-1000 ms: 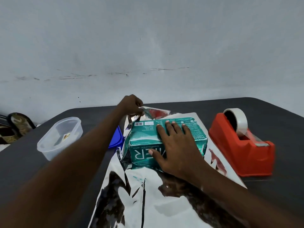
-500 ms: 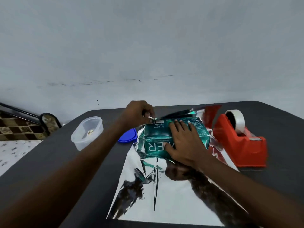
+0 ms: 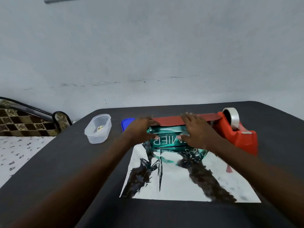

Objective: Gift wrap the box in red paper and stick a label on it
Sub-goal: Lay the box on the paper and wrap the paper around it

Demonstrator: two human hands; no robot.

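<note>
A dark table (image 3: 69,162) carries the sheet of wrapping paper (image 3: 185,181), silver side up, near its front edge — a clear plastic tub (image 3: 98,128) to the left, a blue lid (image 3: 126,123) beside it, a red tape dispenser (image 3: 236,134) to the right.

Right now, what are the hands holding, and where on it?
Both hands, left hand and right hand, hold the red paper flap down over the teal box, at its far top edge.
</note>
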